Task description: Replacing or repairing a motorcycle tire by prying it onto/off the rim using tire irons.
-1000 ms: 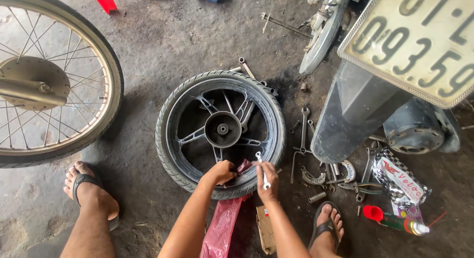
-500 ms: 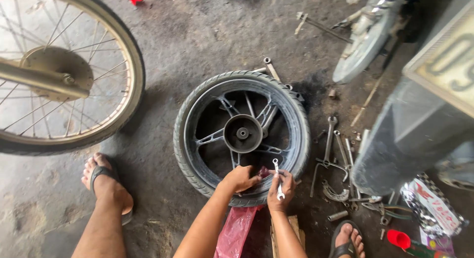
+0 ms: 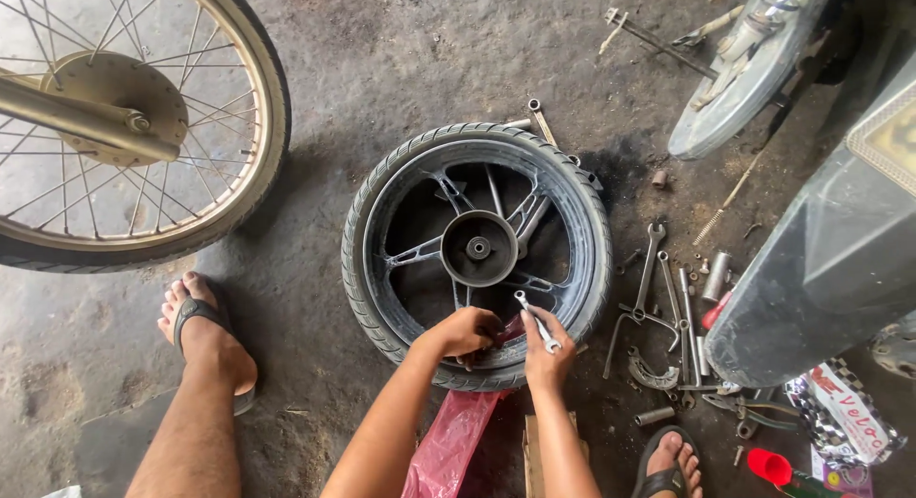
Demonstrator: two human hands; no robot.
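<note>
Since the earlier frame the view has drifted right to left, so the black rubber motorcycle tyre on its grey cast-alloy wheel (image 3: pixel 477 255) now lies nearer the middle of the stained concrete floor, and both hands have stayed at its near rim. The left hand (image 3: pixel 465 332) is curled over the ribbed tread edge, fingers closed on the rim. The right hand (image 3: pixel 544 353) is closed around a small silver metal wrench (image 3: pixel 536 321), its head angled up over the spokes. A red plastic bag (image 3: pixel 448 441) lies just under the forearms. Right of the tyre, scattered steel spanners and parts (image 3: pixel 668 307) crowd the floor. Bare floor separates the tyre from the gold spoked wheel (image 3: pixel 124 126) at left.
</note>
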